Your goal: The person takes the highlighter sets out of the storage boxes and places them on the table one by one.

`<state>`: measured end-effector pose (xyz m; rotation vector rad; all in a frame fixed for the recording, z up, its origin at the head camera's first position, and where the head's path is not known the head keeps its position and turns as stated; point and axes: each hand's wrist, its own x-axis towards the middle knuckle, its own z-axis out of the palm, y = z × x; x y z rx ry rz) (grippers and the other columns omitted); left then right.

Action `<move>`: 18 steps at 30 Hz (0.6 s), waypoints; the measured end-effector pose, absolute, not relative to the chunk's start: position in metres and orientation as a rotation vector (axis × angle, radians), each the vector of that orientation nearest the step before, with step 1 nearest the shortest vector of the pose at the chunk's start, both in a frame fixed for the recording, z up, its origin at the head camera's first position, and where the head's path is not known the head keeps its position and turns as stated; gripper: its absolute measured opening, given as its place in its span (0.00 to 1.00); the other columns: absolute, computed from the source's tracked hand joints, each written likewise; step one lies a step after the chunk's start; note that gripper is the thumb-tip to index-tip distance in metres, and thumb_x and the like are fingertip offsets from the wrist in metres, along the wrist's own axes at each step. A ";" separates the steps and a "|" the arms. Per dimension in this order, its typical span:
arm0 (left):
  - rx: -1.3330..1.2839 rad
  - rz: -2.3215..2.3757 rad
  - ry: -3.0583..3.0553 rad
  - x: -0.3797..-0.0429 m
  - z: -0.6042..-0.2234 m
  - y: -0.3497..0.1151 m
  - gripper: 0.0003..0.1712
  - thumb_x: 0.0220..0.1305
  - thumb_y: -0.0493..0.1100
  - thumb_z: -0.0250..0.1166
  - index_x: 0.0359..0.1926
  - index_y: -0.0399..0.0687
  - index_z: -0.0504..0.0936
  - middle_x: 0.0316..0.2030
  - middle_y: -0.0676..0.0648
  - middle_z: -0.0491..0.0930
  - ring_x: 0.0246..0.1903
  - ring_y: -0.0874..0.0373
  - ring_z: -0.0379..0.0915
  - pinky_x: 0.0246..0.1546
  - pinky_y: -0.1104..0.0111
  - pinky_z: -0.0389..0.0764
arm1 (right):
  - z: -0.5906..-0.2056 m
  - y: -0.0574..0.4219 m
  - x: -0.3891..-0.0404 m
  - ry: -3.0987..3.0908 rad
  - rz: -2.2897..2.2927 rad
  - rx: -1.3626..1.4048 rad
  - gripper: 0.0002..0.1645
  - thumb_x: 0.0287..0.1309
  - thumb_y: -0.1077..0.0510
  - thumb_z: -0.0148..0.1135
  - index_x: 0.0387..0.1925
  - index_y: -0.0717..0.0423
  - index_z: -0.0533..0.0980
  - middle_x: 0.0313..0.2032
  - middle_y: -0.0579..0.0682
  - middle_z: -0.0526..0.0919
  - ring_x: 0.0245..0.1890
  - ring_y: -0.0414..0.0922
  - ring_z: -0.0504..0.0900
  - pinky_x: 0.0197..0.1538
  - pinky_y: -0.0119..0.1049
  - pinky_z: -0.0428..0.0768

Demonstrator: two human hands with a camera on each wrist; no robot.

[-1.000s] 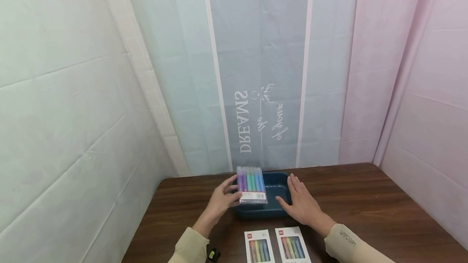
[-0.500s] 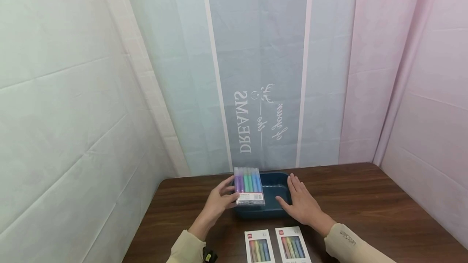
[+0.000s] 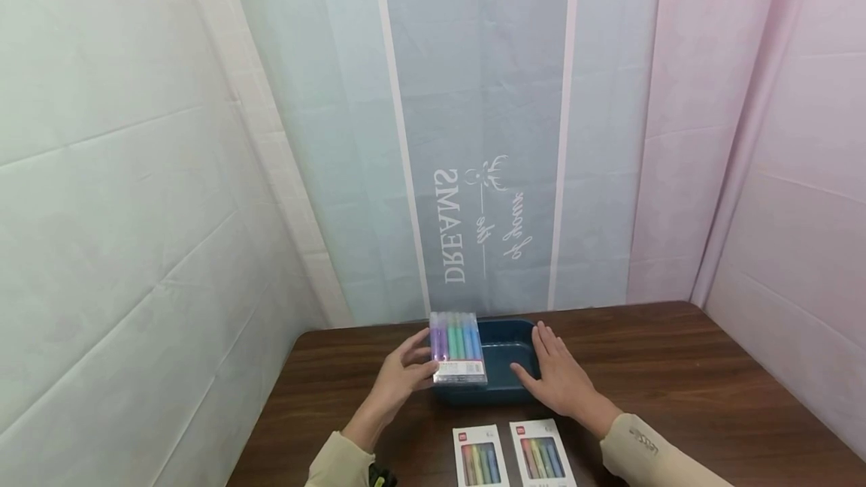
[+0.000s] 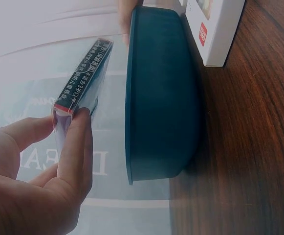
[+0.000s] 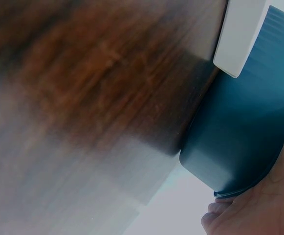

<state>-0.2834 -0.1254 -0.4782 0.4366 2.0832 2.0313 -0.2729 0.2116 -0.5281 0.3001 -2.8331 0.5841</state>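
My left hand [image 3: 402, 374] pinches a clear pack of markers [image 3: 457, 348] by its left edge, thumb on the near face and fingers behind. Purple, green and blue markers show through the plastic above a white label. In the head view the pack overlaps the left part of a dark blue-green bin [image 3: 507, 389]. From the left wrist, the marker pack [image 4: 83, 78] appears held clear of the bin's rim [image 4: 129, 98]. My right hand [image 3: 564, 382] rests on the bin's right rim with fingers extended and thumb reaching over the inside.
Two white boxes with windows, one on the left [image 3: 480, 457] and one on the right [image 3: 541, 453], stand near the bin's front, showing coloured sticks. The dark wooden table [image 3: 649, 367] meets a hanging printed cloth [image 3: 528, 96] at its back edge.
My left hand has shifted slightly left and down with the marker pack, uncovering more of the bin's inside. My right hand, the bin and both white boxes have stayed put.
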 end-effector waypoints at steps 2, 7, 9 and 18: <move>0.432 2.026 2.090 -0.282 -0.478 -0.127 0.42 0.74 0.37 0.70 0.83 0.44 0.63 0.67 0.30 0.76 0.54 0.47 0.85 0.53 0.54 0.88 | -0.528 0.212 -0.273 -2.834 0.580 0.296 0.61 0.75 0.28 0.55 0.80 0.75 0.54 0.81 0.72 0.52 0.82 0.68 0.53 0.81 0.64 0.54; 0.420 2.024 2.095 -0.279 -0.478 -0.130 0.41 0.75 0.36 0.69 0.83 0.44 0.62 0.68 0.29 0.75 0.54 0.46 0.85 0.54 0.54 0.88 | -0.527 0.211 -0.273 -2.841 0.576 0.287 0.62 0.75 0.26 0.53 0.80 0.75 0.54 0.81 0.72 0.53 0.82 0.68 0.53 0.81 0.63 0.54; 0.418 2.029 2.089 -0.279 -0.477 -0.131 0.42 0.75 0.37 0.69 0.83 0.44 0.62 0.68 0.29 0.75 0.54 0.47 0.85 0.54 0.53 0.88 | -0.526 0.211 -0.272 -2.840 0.585 0.286 0.61 0.75 0.27 0.55 0.80 0.75 0.54 0.81 0.72 0.53 0.82 0.68 0.53 0.81 0.63 0.54; 0.427 2.038 2.088 -0.275 -0.476 -0.137 0.41 0.74 0.38 0.71 0.82 0.42 0.63 0.65 0.30 0.77 0.51 0.48 0.86 0.52 0.53 0.89 | -0.526 0.210 -0.272 -2.826 0.581 0.288 0.58 0.75 0.33 0.59 0.80 0.75 0.54 0.81 0.72 0.53 0.82 0.67 0.53 0.81 0.63 0.54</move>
